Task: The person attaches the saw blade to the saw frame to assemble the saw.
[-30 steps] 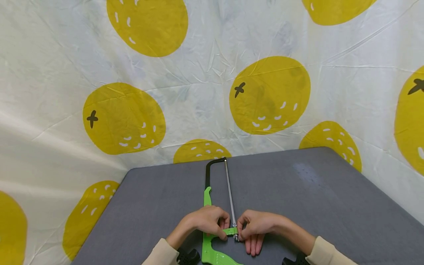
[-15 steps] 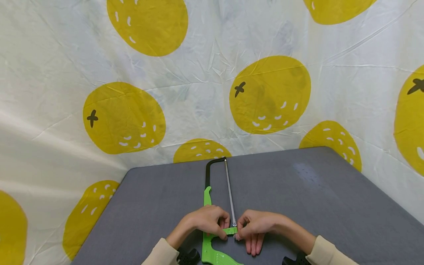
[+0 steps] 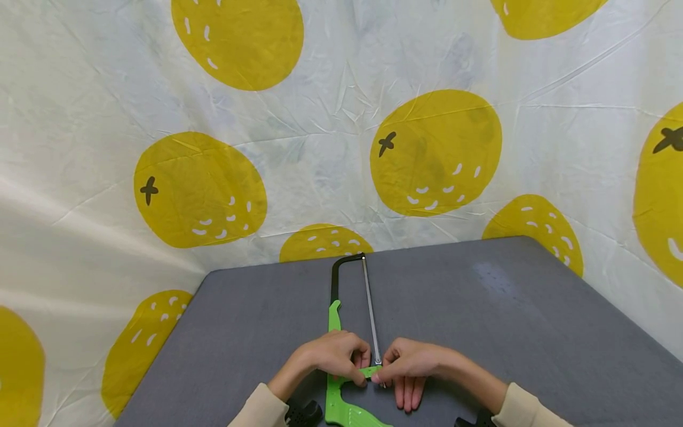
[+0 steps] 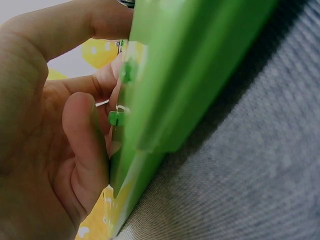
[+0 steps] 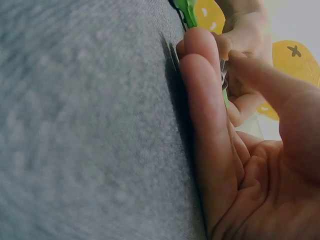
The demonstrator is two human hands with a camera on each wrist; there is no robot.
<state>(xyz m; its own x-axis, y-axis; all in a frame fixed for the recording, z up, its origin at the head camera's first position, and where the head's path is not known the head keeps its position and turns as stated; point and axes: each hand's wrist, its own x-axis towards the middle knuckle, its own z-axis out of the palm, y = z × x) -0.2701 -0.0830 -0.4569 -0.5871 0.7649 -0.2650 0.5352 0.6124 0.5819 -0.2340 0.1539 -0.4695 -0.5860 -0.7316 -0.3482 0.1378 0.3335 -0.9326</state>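
Note:
A hacksaw with a green handle and a black front frame lies on the grey table, its handle toward the person. Its thin silver blade runs along the right side. The left hand grips the green crosspiece at the blade's near end, thumb on the near side. In the left wrist view, the green handle fills the middle beside that hand. The right hand pinches the small metal tightening screw below the crosspiece, its thumb mostly covering it; the other fingers stretch out along the table.
The grey padded table reaches back to a white cloth printed with yellow fruit, which hangs behind and on both sides. Dark wrist gear shows by the left sleeve.
The right thumb has swung left over the metal screw toward the green crosspiece, covering more of the screw. The left hand and the hacksaw stay in place.

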